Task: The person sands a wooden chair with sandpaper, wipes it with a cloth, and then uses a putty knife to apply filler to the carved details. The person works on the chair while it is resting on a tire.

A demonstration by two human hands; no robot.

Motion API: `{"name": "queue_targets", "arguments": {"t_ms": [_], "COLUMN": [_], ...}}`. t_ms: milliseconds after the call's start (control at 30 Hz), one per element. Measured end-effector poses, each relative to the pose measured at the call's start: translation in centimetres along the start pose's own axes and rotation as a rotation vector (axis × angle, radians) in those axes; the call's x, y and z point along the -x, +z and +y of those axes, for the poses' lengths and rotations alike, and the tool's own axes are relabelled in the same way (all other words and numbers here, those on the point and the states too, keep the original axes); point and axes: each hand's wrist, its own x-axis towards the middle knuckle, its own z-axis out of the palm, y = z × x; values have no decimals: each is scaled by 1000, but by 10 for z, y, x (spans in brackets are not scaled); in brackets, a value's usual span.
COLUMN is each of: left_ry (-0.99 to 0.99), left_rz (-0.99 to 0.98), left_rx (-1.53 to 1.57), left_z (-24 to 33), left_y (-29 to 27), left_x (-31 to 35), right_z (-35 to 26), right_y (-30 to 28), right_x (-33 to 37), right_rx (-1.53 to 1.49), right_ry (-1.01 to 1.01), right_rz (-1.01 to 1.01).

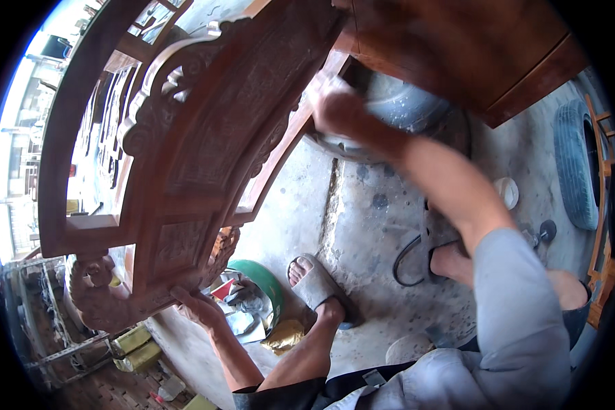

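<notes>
A large reddish-brown carved wooden furniture frame (208, 147), with scrollwork and inset panels, stands tilted across the left half of the view. My left hand (199, 309) grips its lower edge, fingers against the wood. My right hand (340, 109) is closed in a fist by the frame's right-hand rail, arm stretched far forward. Motion smears it; a whitish patch shows at its fingers, but what it holds I cannot make out. Behind that hand sits a dark, rounded, paint-spotted tyre-like form (406, 106).
A smooth wooden panel (458, 48) overhangs at the top right. Below the frame stands a green tub (270, 280) of scraps, beside gold wrapping (283, 337). An upright tyre (575, 164) is at the right. A black hose (398, 263) lies on the stained concrete floor near my sandalled feet.
</notes>
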Motion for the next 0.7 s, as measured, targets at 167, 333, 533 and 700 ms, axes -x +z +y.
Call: {"name": "queue_targets", "arguments": {"t_ms": [167,333,533,700], "left_ry": [-12,5,-55,-17], "left_rz": [-23,-33,-7,-14], "left_rx": [-166,-1,8,-39], "left_z": [-5,5,-2,7], "left_y": [-30,-2,-27,-8], "left_x": [-12,-1,-7,2], "right_z": [-90,38,-4,1], "right_y": [-36,11,-30,-21], "right_x": [26,4,13,15], "right_rx": [-449,-283,-325,-143], "right_ry": [-168,56,-134,-66], "right_rz": [-17,311,30,-43]}}
